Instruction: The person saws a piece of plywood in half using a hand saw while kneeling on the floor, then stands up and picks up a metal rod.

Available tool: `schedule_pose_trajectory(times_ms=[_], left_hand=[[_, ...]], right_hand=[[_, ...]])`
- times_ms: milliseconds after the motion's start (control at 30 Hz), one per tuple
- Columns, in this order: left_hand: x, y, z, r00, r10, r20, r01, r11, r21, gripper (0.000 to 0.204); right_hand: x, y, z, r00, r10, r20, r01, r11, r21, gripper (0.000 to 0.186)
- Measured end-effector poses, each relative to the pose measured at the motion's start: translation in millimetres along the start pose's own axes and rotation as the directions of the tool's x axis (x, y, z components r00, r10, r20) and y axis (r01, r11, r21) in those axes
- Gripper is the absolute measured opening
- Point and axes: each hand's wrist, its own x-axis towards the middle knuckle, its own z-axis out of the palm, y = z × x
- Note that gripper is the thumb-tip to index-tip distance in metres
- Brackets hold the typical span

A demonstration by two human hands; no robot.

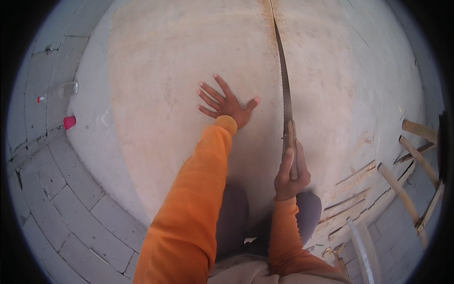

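Observation:
My right hand point(289, 177) is wrapped round the wooden handle of a handsaw point(285, 75). Its long dark blade points away from me, toothed edge to the left, and its far end meets a narrow cut point(272, 12) in a large pale board point(189, 52). Brownish sawdust lies along both sides of that cut. To the left of the blade my left hand point(229, 104) rests flat on the board, fingers spread and thumb pointing toward the saw; it holds nothing. My knees are at the board's near side.
Grey paving blocks point(75, 203) surround the board. At the left lie a clear plastic bottle point(66, 90) and a pink cup point(69, 123). On the right are slotted wood point(352, 191), wooden bars point(399, 189) of a frame and a pale metal strip point(360, 251).

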Motion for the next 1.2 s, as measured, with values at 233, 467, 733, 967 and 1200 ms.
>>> schedule_pose_trajectory(times_ms=[233, 467, 733, 967, 1200], left_hand=[[-1, 21, 5, 0.999, 0.043, 0.02, -0.043, 0.999, -0.016, 0.152], [-4, 3, -1, 1.0, 0.0, 0.027, 0.0, 1.0, -0.009, 0.152], [-1, 14, 9, 0.999, 0.04, 0.016, -0.04, 0.999, -0.012, 0.153], [-10, 10, -9, 0.999, 0.01, 0.048, -0.009, 0.999, -0.035, 0.146], [0, 15, 8, 0.999, 0.039, 0.001, -0.039, 0.999, 0.009, 0.152]], right_hand=[[181, -5, 92, 0.995, 0.104, 0.003, -0.103, 0.978, 0.18, 0.029], [11, -1, 10, 0.998, 0.01, -0.054, -0.007, 0.998, 0.066, 0.03], [163, -3, 82, 0.997, 0.068, 0.031, -0.071, 0.991, 0.115, 0.03], [13, 7, 19, 0.998, 0.052, -0.027, -0.051, 0.997, 0.054, 0.029], [157, 8, 90, 0.999, 0.042, -0.022, -0.038, 0.989, 0.14, 0.031]])
